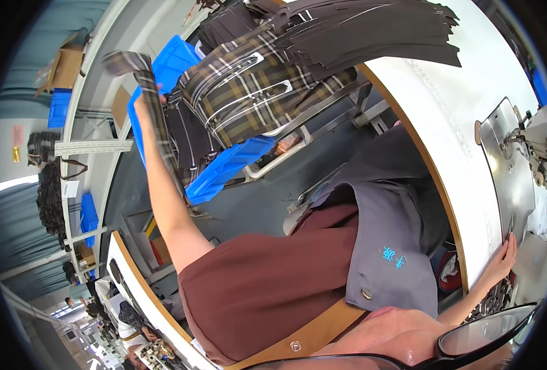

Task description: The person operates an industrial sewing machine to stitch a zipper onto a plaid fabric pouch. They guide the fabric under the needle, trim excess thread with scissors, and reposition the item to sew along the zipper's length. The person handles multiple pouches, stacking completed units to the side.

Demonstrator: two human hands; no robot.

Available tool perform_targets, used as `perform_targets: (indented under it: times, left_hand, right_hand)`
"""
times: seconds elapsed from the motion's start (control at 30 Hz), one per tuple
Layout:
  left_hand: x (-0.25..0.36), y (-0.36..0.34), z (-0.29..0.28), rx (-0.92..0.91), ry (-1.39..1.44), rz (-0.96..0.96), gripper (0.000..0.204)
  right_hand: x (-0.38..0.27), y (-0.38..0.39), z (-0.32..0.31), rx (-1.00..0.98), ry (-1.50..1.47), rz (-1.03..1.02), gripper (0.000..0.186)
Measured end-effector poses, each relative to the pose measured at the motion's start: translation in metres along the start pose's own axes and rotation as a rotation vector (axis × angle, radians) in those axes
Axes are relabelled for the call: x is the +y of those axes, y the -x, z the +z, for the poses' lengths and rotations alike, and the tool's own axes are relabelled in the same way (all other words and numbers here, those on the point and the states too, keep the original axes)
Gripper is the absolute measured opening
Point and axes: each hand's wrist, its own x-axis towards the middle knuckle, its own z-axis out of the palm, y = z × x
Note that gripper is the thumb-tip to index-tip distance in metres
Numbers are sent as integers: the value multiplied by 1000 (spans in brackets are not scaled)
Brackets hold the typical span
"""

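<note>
My left arm reaches out over a blue plastic bin [173,61]. My left hand [142,108] is closed on a long plaid fabric strip [145,80], whose upper end is blurred; the strip partly hides the fingers. Beside it, plaid pieces with white-edged slits [236,92] lie piled over the bin. My right hand [503,258] rests at the edge of the sewing machine's metal plate [509,166], its fingers together around a thin pointed metal tool [512,223]. The tool's exact kind is too small to tell.
A stack of dark fabric pieces [372,37] lies across the white table [434,80] and the plaid pile. The sewing machine head [535,139] stands at the right. On the left, a white shelf frame [94,147] carries blue bins and a cardboard box [63,68].
</note>
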Motion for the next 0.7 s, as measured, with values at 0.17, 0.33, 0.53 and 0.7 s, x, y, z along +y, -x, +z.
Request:
perform_targets:
  times: [0.17, 0.33, 0.53, 0.7]
  left_hand:
    - [11, 20, 23, 83, -123, 306, 28]
    - [150, 50, 115, -300, -2, 724, 38]
    - [179, 43, 149, -530, -44, 581, 16]
    - [142, -16, 67, -87, 310, 17, 23]
  right_hand:
    - [-5, 0, 0, -7, 10, 33, 26]
    - [-8, -1, -4, 0, 0, 26, 27]
    - [-3, 2, -2, -16, -28, 40, 27]
    - [-4, -8, -4, -51, -71, 44, 27]
